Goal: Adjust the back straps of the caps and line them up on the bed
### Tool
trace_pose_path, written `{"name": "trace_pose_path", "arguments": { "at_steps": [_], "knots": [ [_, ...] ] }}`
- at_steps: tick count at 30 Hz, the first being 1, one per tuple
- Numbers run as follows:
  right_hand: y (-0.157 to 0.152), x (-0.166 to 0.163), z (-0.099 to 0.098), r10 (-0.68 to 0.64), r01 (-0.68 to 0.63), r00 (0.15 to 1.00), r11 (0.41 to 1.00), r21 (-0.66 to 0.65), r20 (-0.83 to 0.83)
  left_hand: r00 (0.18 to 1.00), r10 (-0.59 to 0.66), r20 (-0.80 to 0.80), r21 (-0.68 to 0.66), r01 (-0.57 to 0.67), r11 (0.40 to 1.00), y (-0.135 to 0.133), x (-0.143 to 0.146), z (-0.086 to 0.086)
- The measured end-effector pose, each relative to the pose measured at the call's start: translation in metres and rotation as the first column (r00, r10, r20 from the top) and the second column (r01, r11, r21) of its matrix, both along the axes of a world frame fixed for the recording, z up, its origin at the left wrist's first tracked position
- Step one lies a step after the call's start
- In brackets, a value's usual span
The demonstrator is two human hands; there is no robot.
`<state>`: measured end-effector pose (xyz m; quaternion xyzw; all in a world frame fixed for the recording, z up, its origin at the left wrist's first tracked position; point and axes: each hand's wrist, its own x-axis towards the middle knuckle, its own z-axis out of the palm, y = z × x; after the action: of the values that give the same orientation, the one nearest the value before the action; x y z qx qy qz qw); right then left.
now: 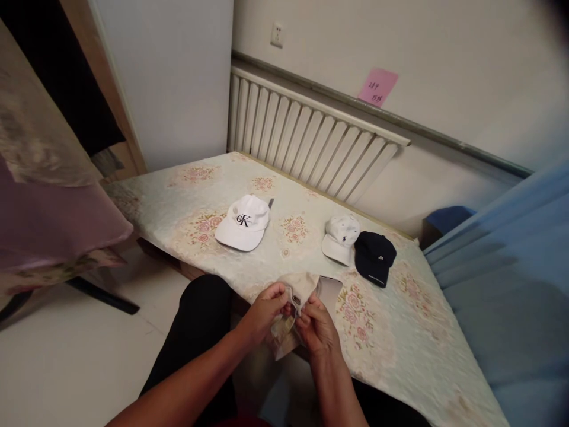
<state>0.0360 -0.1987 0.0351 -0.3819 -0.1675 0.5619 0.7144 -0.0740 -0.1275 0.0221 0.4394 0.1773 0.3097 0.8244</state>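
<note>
Both hands are on a beige cap at the near edge of the table, its grey-looking brim pointing away to the right. My left hand pinches the back edge of the cap on the left of the opening. On the other side, my right hand has its fingers closed on the strap end, close to a small metal buckle. Part of the cap hangs below my hands, and the fingers hide some of the strap.
A white cap with black letters lies left of centre on the flowered tablecloth. To the right, a white cap with a small logo touches a black cap. A radiator lines the wall; a blue curtain hangs at right.
</note>
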Motion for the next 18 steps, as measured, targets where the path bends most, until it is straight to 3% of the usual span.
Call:
{"name": "trace_pose_path", "arguments": {
  "at_steps": [12, 18],
  "knots": [
    [-0.0050, -0.0015, -0.0011, 0.081, -0.079, 0.996, 0.993, 0.090, -0.023, 1.000, 0.018, -0.001, -0.017, -0.018, 1.000, -0.0003, -0.0024, 0.0057],
    [-0.0052, -0.0023, -0.0024, 0.040, -0.040, 0.999, 0.996, 0.077, 0.007, 1.000, 0.006, -0.016, -0.024, -0.007, 1.000, -0.0007, -0.0016, 0.0043]
  ]
}}
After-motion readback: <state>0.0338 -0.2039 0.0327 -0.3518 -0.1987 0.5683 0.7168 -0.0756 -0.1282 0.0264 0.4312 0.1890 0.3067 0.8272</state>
